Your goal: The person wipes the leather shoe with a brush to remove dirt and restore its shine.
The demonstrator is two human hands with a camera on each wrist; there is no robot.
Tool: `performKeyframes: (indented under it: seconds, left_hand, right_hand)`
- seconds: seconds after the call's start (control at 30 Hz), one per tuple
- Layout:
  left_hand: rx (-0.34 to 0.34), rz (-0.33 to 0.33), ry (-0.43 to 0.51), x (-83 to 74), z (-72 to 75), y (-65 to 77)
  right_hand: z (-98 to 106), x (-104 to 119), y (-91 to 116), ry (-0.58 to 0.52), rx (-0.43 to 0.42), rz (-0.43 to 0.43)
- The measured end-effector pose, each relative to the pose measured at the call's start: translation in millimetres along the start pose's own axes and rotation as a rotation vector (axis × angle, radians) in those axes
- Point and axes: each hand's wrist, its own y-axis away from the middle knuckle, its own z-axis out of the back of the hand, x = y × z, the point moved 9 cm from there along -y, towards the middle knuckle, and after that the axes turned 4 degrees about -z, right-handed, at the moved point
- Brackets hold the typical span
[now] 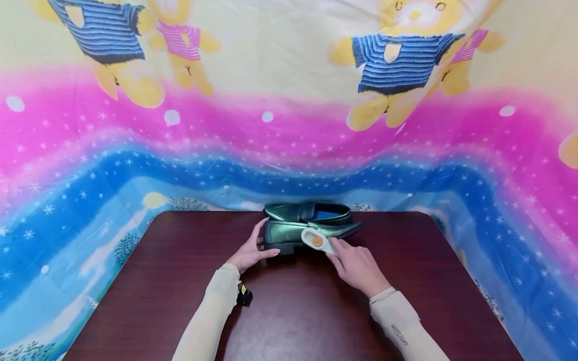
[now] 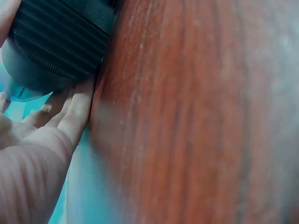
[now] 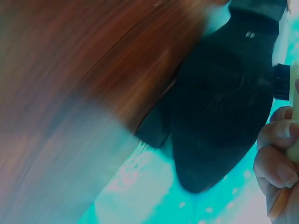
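Two shiny green loafers are together at the far side of the table. The far loafer [image 1: 284, 212] points left, its blue insole showing. My left hand [image 1: 250, 251] grips the heel end of the near loafer [image 1: 285, 233], thumb in front and fingers behind. The left wrist view shows its ridged black heel [image 2: 58, 44] between the fingers. In my right hand [image 1: 360, 265] is a pale-handled brush [image 1: 311, 234] with an orange oval on its back, held against the near loafer's side. Dark bristles [image 3: 282, 82] meet the shoe beside its black sole [image 3: 219, 107] in the right wrist view.
The dark reddish-brown table [image 1: 189, 281] has a glossy top with rounded far corners. A printed cloth [image 1: 271, 135] with bears and snowflakes hangs closely behind and along both sides. A small black device [image 1: 244, 295] sits at the left wrist.
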Motion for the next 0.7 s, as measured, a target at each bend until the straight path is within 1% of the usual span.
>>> performKeyframes:
  seconds: [0.2, 0.33, 0.47, 0.57, 0.7]
  left_hand:
    - [0.009, -0.002, -0.013, -3.0, -4.3, -2.4]
    - [0.015, -0.007, -0.018, -3.6, -6.0, -2.7]
    - [-0.004, 0.010, -0.017, 0.7, -2.4, 0.5]
    - [-0.001, 0.018, -0.021, 2.8, -0.9, 2.3]
    - [0.011, 0.003, -0.028, 1.3, -0.4, 0.8]
  right_hand:
    - [14, -41, 17, -0.054, -0.006, -0.106]
    - [18, -55, 21, -0.088, 0.018, -0.152]
    - [15, -55, 19, -0.174, 0.040, -0.187]
    - [13, -48, 14, -0.227, 0.034, -0.209]
    - [10, -30, 2, -0.223, 0.025, -0.192]
